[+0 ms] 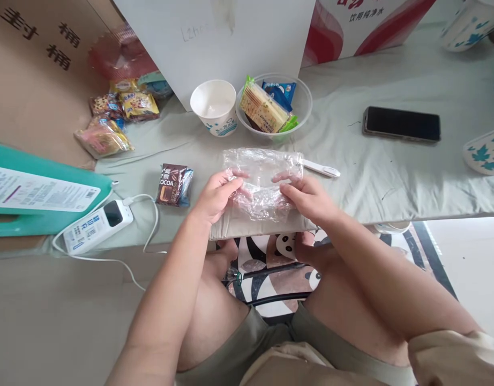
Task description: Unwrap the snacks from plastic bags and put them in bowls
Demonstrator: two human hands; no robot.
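Note:
A crinkled clear plastic bag (267,166) is stretched between my two hands, low over the cloth near the front edge. My left hand (221,194) pinches its left side between thumb and fingers. On the right side, my right hand (307,195) grips it the same way. Through the film I see nothing I can name inside. A white plastic-handled tool (321,168) pokes out from behind the bag on the right; its other end is hidden. Left of my left hand lies a brown cocoa snack packet (173,185) with a blue one against it.
Behind the bag stand a paper cup (214,102) and a clear bowl (307,107) holding wrapped snacks. More snack packets (138,106) lie at the back left. A phone (402,124) is at right; a power bank (98,225) with a cable and a green jug (50,187) are at left.

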